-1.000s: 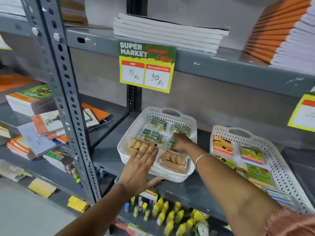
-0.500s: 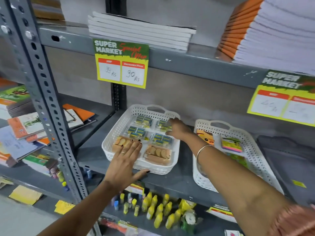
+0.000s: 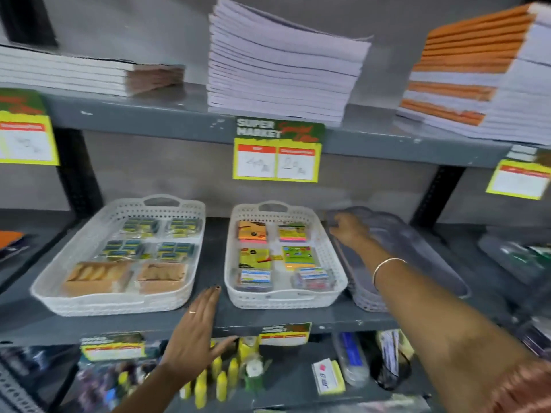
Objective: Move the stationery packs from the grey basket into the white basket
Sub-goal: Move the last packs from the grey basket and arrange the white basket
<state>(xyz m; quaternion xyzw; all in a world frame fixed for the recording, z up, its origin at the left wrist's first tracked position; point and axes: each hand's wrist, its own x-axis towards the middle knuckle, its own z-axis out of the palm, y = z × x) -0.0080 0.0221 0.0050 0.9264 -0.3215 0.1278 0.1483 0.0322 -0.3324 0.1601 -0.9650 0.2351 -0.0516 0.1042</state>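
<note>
My right hand [image 3: 347,231], fingers curled, possibly empty, gripped the translucent grey plastic basket [image 3: 417,251] at right-centre frame, its long axis running away from me; my left hand [image 3: 198,329] lay flat, nearer the white perforated basket [image 3: 328,248].

Stacked notebooks [image 3: 280,67] on the top shelf; yellow price tag [image 3: 277,152] below; glue bottles [image 3: 220,380] lowest

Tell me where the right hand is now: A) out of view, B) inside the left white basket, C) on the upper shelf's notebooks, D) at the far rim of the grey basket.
D: the right hand rests at the grey basket's far left rim, beside the middle white basket.
</note>
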